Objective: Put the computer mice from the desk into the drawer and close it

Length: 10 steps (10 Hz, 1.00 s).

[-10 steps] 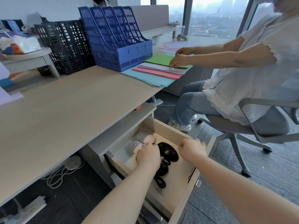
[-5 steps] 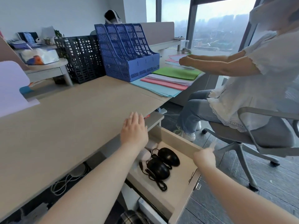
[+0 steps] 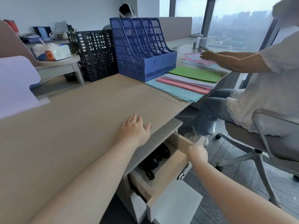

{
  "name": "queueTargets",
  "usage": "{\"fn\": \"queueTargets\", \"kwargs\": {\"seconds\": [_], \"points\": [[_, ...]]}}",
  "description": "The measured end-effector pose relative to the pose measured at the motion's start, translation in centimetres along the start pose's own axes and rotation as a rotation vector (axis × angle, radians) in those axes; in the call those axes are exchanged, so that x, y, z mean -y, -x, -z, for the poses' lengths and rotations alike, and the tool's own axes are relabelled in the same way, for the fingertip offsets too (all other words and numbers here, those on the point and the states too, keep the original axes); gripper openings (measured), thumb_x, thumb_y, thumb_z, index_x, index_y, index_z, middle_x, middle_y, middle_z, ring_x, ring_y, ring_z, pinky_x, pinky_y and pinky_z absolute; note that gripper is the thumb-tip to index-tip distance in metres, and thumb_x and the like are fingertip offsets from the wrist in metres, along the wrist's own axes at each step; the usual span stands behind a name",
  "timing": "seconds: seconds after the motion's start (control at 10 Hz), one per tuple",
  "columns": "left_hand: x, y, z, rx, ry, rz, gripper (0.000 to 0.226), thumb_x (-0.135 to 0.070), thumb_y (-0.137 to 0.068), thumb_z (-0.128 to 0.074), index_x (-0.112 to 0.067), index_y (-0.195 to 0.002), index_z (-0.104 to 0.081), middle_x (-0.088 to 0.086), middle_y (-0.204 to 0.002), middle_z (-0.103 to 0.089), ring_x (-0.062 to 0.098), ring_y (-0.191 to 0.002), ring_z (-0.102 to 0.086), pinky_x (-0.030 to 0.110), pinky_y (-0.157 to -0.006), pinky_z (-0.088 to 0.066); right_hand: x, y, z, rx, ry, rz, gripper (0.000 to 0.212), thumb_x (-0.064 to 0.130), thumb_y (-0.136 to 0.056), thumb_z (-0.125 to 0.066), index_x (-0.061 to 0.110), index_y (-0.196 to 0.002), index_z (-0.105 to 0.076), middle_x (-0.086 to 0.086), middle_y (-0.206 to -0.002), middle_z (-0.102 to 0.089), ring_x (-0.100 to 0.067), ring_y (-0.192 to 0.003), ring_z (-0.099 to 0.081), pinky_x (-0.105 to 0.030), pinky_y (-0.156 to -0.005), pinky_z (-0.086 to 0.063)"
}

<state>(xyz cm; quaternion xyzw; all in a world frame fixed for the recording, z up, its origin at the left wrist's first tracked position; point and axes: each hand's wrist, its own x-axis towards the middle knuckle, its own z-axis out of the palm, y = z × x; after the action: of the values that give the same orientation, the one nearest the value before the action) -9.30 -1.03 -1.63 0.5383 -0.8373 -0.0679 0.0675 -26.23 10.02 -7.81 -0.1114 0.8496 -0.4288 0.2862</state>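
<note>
The wooden drawer (image 3: 171,170) under the desk's front edge stands partly open. Two black wired computer mice (image 3: 156,159) lie inside it with their cords coiled; the desk overhang hides the drawer's back part. My left hand (image 3: 135,129) lies flat and open on the desk top (image 3: 77,126), just above the drawer. My right hand (image 3: 197,153) is on the top of the drawer's front panel, fingers curled against its edge. No mouse shows on the desk.
A blue file rack (image 3: 142,49) and a black one (image 3: 95,54) stand at the back of the desk. Coloured folders (image 3: 187,81) lie at the right. A seated person (image 3: 252,81) on an office chair (image 3: 262,143) is close to the drawer's right.
My left hand left the drawer and came up to rest on the desk top. The drawer has slid further in under my right hand. The white mice are now hidden under the overhang.
</note>
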Motion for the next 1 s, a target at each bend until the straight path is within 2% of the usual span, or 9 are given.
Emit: {"fn": "queueTargets", "kwargs": {"seconds": [0.1,0.2,0.3,0.4,0.5,0.6,0.8,0.9,1.0], "points": [[0.3,-1.0,-0.1,0.008,0.009,-0.050,0.064,-0.049,-0.097,-0.027,-0.012,-0.149,-0.022,0.008,-0.160,-0.015,0.019,-0.148,-0.011,0.037,-0.121,-0.009,0.6,-0.2,-1.6,0.110,0.016,-0.013,0.033,0.006,-0.094,-0.041,-0.006,-0.122,-0.055,-0.022,-0.126,-0.060,-0.024,-0.096,-0.062,-0.022,-0.070,-0.047],[0.8,-2.0,0.1,0.020,0.033,-0.094,0.060,-0.046,-0.098,-0.026,-0.014,-0.149,-0.022,0.005,-0.161,-0.016,0.017,-0.148,-0.012,0.035,-0.121,-0.009,0.9,-0.4,-3.2,0.155,-0.121,-0.035,0.027,0.003,-0.094,-0.043,0.000,-0.116,-0.059,-0.005,-0.100,-0.065,-0.018,-0.088,-0.062,-0.028,-0.075,-0.050],[1.0,-2.7,0.2,0.022,0.044,-0.119,0.059,-0.045,-0.099,-0.026,-0.014,-0.149,-0.022,0.004,-0.161,-0.015,0.017,-0.148,-0.012,0.035,-0.121,-0.008,0.7,-0.4,-5.5,0.184,-0.154,0.009,0.018,0.009,-0.094,-0.038,0.016,-0.098,-0.054,0.001,-0.064,-0.044,-0.012,-0.055,-0.039,-0.030,-0.059,-0.037],[1.0,-2.9,0.0,0.023,0.048,-0.123,0.060,-0.045,-0.098,-0.027,-0.014,-0.149,-0.022,0.004,-0.161,-0.015,0.017,-0.148,-0.012,0.035,-0.121,-0.009,0.5,-0.7,-7.0,0.268,-0.118,0.000,0.024,0.009,-0.093,-0.032,0.026,-0.100,-0.048,-0.001,-0.066,-0.043,-0.017,-0.055,-0.036,-0.029,-0.057,-0.031],[1.0,-2.9,0.0,0.017,0.051,-0.127,0.060,-0.044,-0.098,-0.027,-0.013,-0.149,-0.022,0.005,-0.161,-0.015,0.017,-0.148,-0.011,0.036,-0.122,-0.008,0.7,-0.7,-7.8,0.280,-0.002,0.113,0.031,0.000,-0.087,-0.030,0.022,-0.100,-0.048,-0.003,-0.065,-0.041,-0.017,-0.054,-0.033,-0.027,-0.051,-0.026],[1.0,-2.9,0.1,0.007,0.054,-0.129,0.059,-0.043,-0.098,-0.027,-0.013,-0.149,-0.023,0.005,-0.160,-0.016,0.017,-0.148,-0.012,0.036,-0.121,-0.009,0.7,-0.8,-8.1,0.256,0.095,0.181,0.027,-0.007,-0.085,-0.029,0.011,-0.093,-0.048,-0.004,-0.063,-0.040,-0.017,-0.053,-0.033,-0.026,-0.049,-0.025],[0.9,-2.8,0.1,-0.003,0.061,-0.123,0.059,-0.042,-0.098,-0.028,-0.012,-0.149,-0.023,0.006,-0.160,-0.017,0.018,-0.148,-0.013,0.036,-0.121,-0.009,0.8,-1.5,-8.9,0.244,0.194,0.216,0.024,-0.005,-0.085,-0.033,0.009,-0.096,-0.049,-0.004,-0.063,-0.041,-0.017,-0.053,-0.035,-0.026,-0.048,-0.028],[0.8,-2.8,0.1,-0.005,0.053,-0.126,0.059,-0.043,-0.098,-0.028,-0.013,-0.149,-0.024,0.006,-0.160,-0.018,0.018,-0.147,-0.013,0.036,-0.121,-0.010,0.3,-1.8,-8.9,0.286,0.230,0.260,0.026,-0.001,-0.090,-0.035,0.008,-0.109,-0.050,0.001,-0.066,-0.039,-0.020,-0.065,-0.043,-0.029,-0.058,-0.035],[0.8,-2.6,0.2,-0.004,0.071,-0.119,0.058,-0.042,-0.098,-0.028,-0.013,-0.149,-0.025,0.006,-0.160,-0.019,0.018,-0.147,-0.014,0.035,-0.121,-0.010,0.1,-2.1,-8.1,0.334,0.327,0.303,0.038,0.007,-0.094,-0.036,0.007,-0.132,-0.044,0.001,-0.077,-0.049,-0.024,-0.083,-0.049,-0.030,-0.072,-0.038]]}}
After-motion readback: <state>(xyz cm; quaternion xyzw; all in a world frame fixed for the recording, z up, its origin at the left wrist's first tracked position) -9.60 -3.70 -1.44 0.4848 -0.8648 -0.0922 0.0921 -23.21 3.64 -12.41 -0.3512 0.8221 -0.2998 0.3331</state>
